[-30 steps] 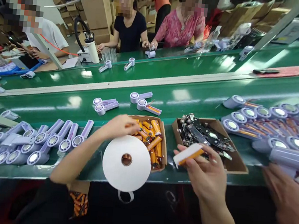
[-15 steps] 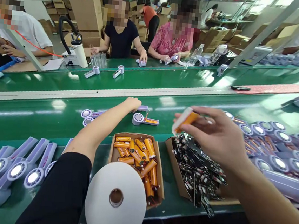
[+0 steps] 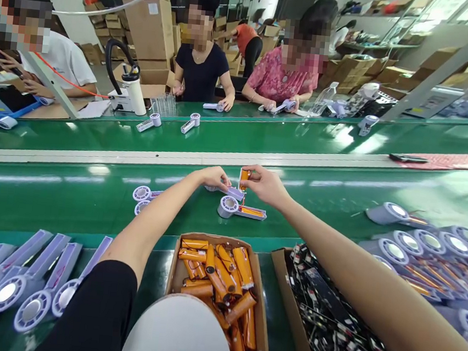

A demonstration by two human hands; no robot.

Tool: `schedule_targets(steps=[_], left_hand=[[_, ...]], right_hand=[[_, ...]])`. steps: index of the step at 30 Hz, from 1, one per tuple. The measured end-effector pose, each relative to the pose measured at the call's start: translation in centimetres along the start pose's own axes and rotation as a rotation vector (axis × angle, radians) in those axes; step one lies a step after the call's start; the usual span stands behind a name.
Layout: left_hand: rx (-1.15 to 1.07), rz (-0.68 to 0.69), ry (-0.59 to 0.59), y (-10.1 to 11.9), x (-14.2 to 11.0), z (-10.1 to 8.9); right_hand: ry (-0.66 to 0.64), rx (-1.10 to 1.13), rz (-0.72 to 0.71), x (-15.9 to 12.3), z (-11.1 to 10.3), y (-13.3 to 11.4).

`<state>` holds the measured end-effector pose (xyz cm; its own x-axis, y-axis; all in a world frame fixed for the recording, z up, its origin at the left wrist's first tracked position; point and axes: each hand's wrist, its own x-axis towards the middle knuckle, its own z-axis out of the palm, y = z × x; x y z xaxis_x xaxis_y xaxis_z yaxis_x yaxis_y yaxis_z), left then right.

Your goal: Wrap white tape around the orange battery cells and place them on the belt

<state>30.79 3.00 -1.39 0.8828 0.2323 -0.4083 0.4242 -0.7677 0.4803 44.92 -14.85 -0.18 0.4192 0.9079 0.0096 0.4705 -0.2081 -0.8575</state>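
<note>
A: What has the left hand point(image 3: 213, 178) got?
B: A purple fan point(image 3: 235, 193); the fingers are closed on its handle, only the handle's thickness apart; its round head is mostly hidden under the hand.

A: And the right hand point(image 3: 268, 185)?
B: An orange battery point(image 3: 244, 180); thumb and fingertips pinch it, barely open; it stands roughly upright just over the end of the held handle, a white strip point(image 3: 240, 178) along its left side; whether battery and handle touch, I cannot tell.

A: What lies nearest those fingers?
B: A second fan point(image 3: 228, 207), flat on the green counter point(image 3: 70, 198), just on the near side of both hands; its handle points right, with another battery point(image 3: 251, 212) inside; two more fans point(image 3: 142, 192) lie left of the left fingers, partly behind the forearm.

A: And closer to the wearer?
B: A box of batteries point(image 3: 264, 311), below the fingers; a white roll point(image 3: 182, 325) overlaps its near side; a box of circuit boards point(image 3: 284, 282) sits to the right, under the right forearm; rows of fans lie well apart from the fingers, left point(image 3: 7, 294) and right point(image 3: 412, 242).

A: Beyond the fingers?
B: Two small fans point(image 3: 189, 124) on the far side; people point(image 3: 200, 73) sit past them, some handling purple parts point(image 3: 213, 107).
</note>
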Motion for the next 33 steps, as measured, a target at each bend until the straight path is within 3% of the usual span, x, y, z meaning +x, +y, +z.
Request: schedule_targets(steps=[2, 8, 14, 23, 27, 33], left_hand=[[-0.034, 0.002, 0.040, -0.1, 0.2, 0.4], [-0.032, -0.096, 0.206, 0.6, 1.3, 1.7], [-0.026, -0.187, 0.256, 1.6, 2.0, 2.2], [-0.071, -0.211, 0.311, 2.4, 3.1, 2.6], [-0.100, -0.205, 0.332, 2.6, 3.6, 2.7], [-0.117, -0.217, 0.349, 3.3, 4.7, 3.2]], right_hand=[[-0.002, -0.004, -0.041, -0.1, 0.4, 0.7], [-0.087, -0.296, -0.131, 0.0, 0.9, 2.0], [-0.209, -0.554, -0.185, 0.7, 0.6, 1.2], [-0.293, -0.807, -0.170, 1.0, 0.2, 1.4], [-0.424, -1.026, -0.227, 1.5, 0.7, 1.1], [-0.552, -1.186, -0.088, 3.4, 1.4, -0.5]])
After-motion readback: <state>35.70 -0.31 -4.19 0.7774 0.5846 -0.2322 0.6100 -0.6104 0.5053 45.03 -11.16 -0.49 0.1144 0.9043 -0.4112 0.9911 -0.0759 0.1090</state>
